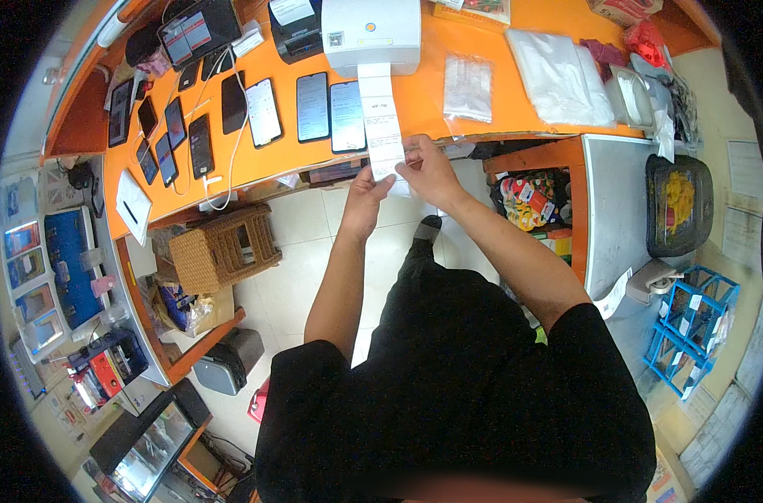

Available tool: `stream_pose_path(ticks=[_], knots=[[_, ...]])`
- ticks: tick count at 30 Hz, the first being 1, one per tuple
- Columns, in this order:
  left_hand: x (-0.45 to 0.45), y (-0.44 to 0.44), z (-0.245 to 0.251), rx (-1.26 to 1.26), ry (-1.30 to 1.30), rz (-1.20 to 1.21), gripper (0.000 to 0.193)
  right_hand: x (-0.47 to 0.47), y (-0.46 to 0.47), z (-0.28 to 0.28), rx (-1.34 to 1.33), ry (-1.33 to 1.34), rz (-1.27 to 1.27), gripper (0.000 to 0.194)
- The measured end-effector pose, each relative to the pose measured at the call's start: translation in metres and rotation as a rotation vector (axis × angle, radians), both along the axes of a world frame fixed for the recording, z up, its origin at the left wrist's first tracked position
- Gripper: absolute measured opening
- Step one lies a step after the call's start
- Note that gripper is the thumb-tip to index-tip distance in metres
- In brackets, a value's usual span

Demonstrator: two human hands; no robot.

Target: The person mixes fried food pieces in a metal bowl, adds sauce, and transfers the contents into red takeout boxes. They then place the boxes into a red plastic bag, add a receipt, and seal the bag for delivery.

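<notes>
A white label printer (372, 38) stands at the far edge of the orange counter, and a strip of printed white labels (381, 119) hangs from its front towards me. My left hand (364, 204) pinches the strip's lower end at its left edge. On the other side of the same end is my right hand (430, 171), its thumb and fingers on the labels. The strip passes over the right part of a lit smartphone (347, 119). Another lit smartphone (312, 107) lies beside that one. The fold below the hands is partly hidden.
Several phones and white cables lie on the orange counter (293, 160) to the left, near a tablet (199, 31). A black receipt printer (296, 38) adjoins the label printer. Clear plastic bags (560, 75) lie at the right. A woven stool (221, 248) stands below the counter.
</notes>
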State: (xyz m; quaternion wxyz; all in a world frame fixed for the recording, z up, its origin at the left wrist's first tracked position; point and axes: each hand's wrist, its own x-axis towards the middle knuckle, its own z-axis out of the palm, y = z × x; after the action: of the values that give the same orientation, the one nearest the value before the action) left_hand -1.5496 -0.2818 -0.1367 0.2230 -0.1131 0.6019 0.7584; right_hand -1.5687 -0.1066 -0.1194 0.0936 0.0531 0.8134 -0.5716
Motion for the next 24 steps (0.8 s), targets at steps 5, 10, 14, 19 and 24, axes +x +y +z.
stream_pose_path(ticks=[5, 10, 14, 19, 24], knots=[[0.02, 0.0, -0.004, -0.069, -0.05, -0.075, 0.027, 0.015, -0.004, -0.014, -0.042, -0.02, -0.024, 0.042], [0.053, 0.002, -0.007, -0.086, -0.127, -0.149, 0.03, 0.047, -0.001, -0.028, 0.012, -0.062, -0.017, 0.048], [0.082, -0.002, -0.008, 0.078, -0.198, -0.152, 0.031, 0.073, 0.009, -0.038, -0.089, -0.209, -0.015, 0.05], [0.094, -0.009, -0.047, -0.204, -0.31, -0.175, 0.048, 0.103, 0.036, -0.056, 0.097, -0.214, 0.221, 0.031], [0.099, -0.021, -0.106, -0.912, -0.235, -0.179, 0.088, 0.147, 0.096, -0.059, 0.348, -0.287, 0.36, 0.037]])
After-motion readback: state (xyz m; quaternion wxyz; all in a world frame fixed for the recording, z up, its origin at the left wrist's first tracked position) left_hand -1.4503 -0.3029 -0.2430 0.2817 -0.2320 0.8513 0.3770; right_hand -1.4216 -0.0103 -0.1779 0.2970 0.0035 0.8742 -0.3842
